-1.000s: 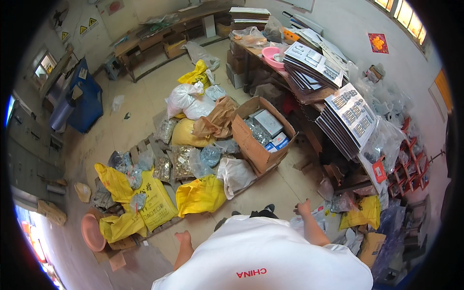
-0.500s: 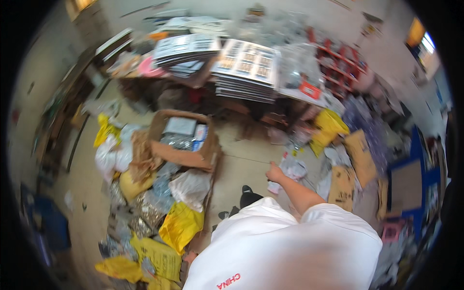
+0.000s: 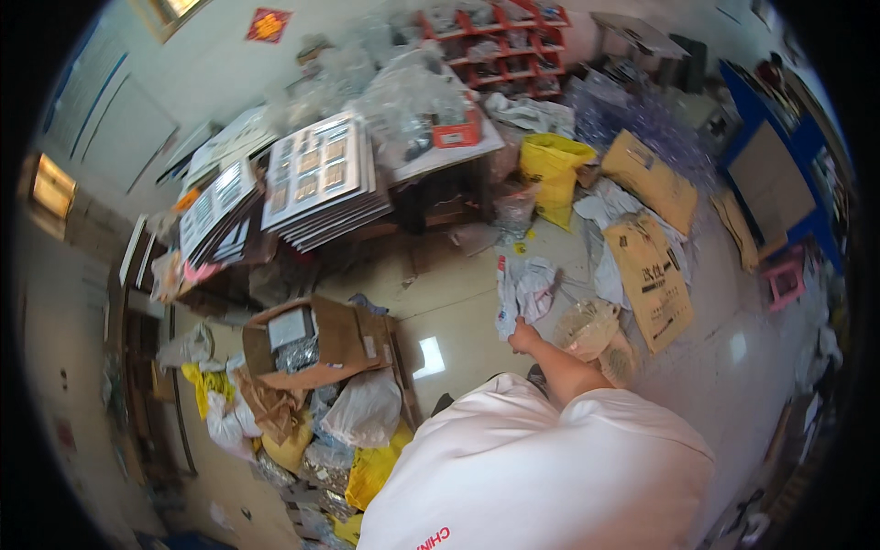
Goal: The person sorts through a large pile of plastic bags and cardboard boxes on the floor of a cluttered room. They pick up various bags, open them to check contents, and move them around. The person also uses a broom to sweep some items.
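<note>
My right hand (image 3: 525, 337) reaches forward over the floor, its fingers closed at the near end of a crumpled white plastic bag (image 3: 532, 286) with small red and blue print. The bag stretches away from my fingers; whether its far part rests on the floor, I cannot tell. Just right of my forearm stands a translucent bag (image 3: 588, 328), partly behind the arm. My left hand is out of sight behind or below my white shirt.
Stacked panels (image 3: 321, 174) lie on a table ahead. An open cardboard box (image 3: 344, 335) and piled bags (image 3: 367, 408) are at left. Tan sacks (image 3: 649, 275), a yellow bag (image 3: 555, 179) and a pink stool (image 3: 784, 282) lie to the right; red bins (image 3: 500, 46) stand behind.
The view has swung to the right, bringing the tan sacks and translucent bag closer to the middle. My left hand, earlier at the lower left beside the yellow bags, has left the view.
</note>
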`<state>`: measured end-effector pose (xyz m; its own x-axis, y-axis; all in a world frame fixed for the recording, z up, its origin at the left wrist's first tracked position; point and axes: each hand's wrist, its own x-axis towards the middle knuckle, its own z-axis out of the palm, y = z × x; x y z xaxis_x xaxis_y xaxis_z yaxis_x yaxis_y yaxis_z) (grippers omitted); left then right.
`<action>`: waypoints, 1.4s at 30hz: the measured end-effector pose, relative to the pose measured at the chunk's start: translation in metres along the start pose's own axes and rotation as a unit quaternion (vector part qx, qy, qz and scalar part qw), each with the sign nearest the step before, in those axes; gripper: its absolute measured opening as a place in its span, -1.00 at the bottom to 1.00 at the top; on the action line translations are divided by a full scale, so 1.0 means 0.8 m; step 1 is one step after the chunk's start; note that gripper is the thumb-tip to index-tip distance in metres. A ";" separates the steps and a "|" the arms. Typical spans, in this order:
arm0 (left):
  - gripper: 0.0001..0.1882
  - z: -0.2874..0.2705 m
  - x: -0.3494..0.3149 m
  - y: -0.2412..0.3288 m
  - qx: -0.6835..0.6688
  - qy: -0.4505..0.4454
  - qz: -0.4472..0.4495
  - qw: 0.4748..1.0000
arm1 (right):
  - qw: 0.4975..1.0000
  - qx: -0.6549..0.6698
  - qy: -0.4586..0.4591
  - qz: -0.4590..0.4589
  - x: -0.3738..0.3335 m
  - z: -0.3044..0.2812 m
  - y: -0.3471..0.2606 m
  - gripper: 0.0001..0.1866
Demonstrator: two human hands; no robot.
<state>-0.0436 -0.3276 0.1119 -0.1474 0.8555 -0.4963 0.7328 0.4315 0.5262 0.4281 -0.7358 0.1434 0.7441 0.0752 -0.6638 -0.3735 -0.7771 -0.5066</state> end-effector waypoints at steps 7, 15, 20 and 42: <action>-0.35 0.123 -0.079 0.097 0.048 -0.060 0.118 0.990 | 0.982 0.163 0.077 0.054 0.004 -0.133 0.207 -0.41; -0.33 0.290 -0.186 0.197 0.041 -0.235 0.190 0.952 | 0.935 0.195 0.196 0.224 -0.050 -0.241 0.455 -0.41; -0.35 0.351 -0.228 0.205 0.180 -0.274 0.248 0.912 | 0.869 0.371 0.197 0.263 -0.121 -0.267 0.489 -0.41; -0.34 0.474 -0.356 0.289 0.302 -0.278 0.487 0.771 | 0.802 0.515 0.149 0.264 -0.269 -0.110 0.553 -0.50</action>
<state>0.4192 -0.5801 0.1131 0.8523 0.3635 -0.3761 0.5173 -0.6928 0.5024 0.1515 -1.1506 0.1108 0.3743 -0.3651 -0.8524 -0.8248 0.2890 -0.4860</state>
